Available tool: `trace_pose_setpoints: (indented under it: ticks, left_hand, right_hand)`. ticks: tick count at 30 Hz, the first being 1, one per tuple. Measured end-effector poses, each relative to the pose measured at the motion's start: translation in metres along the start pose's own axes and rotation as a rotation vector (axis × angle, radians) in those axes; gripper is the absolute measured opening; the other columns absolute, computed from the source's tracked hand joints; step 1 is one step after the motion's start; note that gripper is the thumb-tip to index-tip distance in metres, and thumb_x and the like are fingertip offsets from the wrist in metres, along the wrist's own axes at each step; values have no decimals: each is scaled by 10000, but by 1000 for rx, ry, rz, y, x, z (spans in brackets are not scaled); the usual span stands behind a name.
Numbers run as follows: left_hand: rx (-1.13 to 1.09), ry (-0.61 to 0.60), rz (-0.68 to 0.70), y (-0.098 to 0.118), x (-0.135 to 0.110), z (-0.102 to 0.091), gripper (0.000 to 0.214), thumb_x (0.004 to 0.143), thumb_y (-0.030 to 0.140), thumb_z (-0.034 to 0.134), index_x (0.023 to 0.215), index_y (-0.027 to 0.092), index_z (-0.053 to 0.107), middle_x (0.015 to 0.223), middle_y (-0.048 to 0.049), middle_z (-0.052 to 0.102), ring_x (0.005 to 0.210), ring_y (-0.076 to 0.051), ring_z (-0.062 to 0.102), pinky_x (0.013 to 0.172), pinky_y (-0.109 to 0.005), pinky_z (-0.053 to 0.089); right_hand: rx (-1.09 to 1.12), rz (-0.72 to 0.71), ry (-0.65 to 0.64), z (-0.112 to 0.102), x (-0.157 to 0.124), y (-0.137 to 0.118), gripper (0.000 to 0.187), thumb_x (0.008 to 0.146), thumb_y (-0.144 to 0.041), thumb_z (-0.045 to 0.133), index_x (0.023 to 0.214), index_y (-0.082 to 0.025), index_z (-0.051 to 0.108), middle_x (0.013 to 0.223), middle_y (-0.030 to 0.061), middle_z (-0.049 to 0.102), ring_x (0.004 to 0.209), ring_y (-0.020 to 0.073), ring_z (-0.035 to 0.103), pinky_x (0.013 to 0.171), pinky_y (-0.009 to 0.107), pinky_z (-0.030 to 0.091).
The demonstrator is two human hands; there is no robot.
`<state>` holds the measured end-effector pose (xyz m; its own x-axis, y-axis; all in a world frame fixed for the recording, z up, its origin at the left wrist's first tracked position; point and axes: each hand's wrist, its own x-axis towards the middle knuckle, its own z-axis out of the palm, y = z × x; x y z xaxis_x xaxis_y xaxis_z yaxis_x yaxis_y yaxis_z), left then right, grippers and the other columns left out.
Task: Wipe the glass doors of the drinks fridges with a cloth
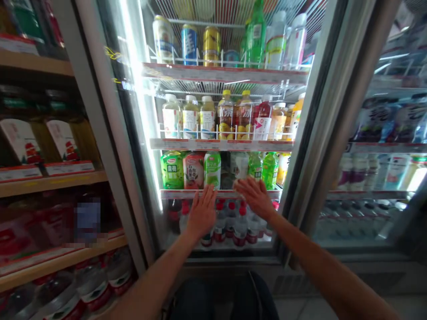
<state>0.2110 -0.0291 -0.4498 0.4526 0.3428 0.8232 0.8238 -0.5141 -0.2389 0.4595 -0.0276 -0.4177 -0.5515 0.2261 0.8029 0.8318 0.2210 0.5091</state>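
My left hand (pixel 202 213) is stretched out flat, fingers pointing up. Its fingertips lie just below a green and white bottle (pixel 212 168), in front of the shelf edge; whether they touch cannot be made out. My right hand (pixel 255 196) reaches in from the right, fingers extended and a little blurred. Nearest to it are a pale, see-through bottle (pixel 239 165) and a green bottle (pixel 255 163). No held thing shows in either hand. Left of the green and white bottle stand a pink-red bottle (pixel 193 171) and a large green bottle (pixel 172 170).
Red-capped bottles (pixel 240 229) fill the cooler's bottom, partly behind my hands. Tea bottles (pixel 207 118) line the shelf above, and cans (pixel 211 44) the top one. A metal door frame (pixel 343 102) borders the right. Wooden shelves (pixel 50 182) with bottles stand at left.
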Motion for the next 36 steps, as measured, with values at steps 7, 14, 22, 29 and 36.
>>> trace_pose_setpoints:
  ticks: [7,14,22,29,36]
  left_hand:
    - [-60,15,13,15,20,2,595,818,163,429,1398,97,315,1471,-145,322,1402,-245,195,1144,-482,158]
    - [-40,32,22,19,31,3,542,830,168,416,1366,101,378,1464,-132,342,1406,-231,182,1151,-461,146]
    - [-67,9,18,26,28,8,566,821,168,423,1380,99,357,1481,-128,306,1406,-239,183,1144,-476,164]
    - [-41,31,-26,11,30,6,585,815,173,427,1391,110,348,1473,-130,322,1407,-235,179,1153,-478,128]
    - [-38,24,-48,10,14,11,589,806,177,443,1383,105,349,1472,-131,326,1408,-241,174,1152,-483,120]
  right_hand:
    - [-34,343,137,-2,-19,15,611,865,-186,394,1457,-218,247,1488,104,328,1427,266,133,1109,551,218]
    - [-118,431,215,-7,-29,46,598,884,-207,384,1463,-228,232,1455,113,384,1400,278,231,1085,579,261]
    - [-145,532,267,-6,-55,50,591,891,-206,358,1465,-177,218,1480,160,321,1397,298,227,1037,584,345]
    - [-107,596,368,-7,-28,75,556,904,-203,332,1451,-135,264,1483,179,303,1392,328,231,1069,608,288]
    - [-42,283,170,0,-25,19,609,884,-183,378,1469,-217,210,1462,111,373,1415,281,182,1100,561,267]
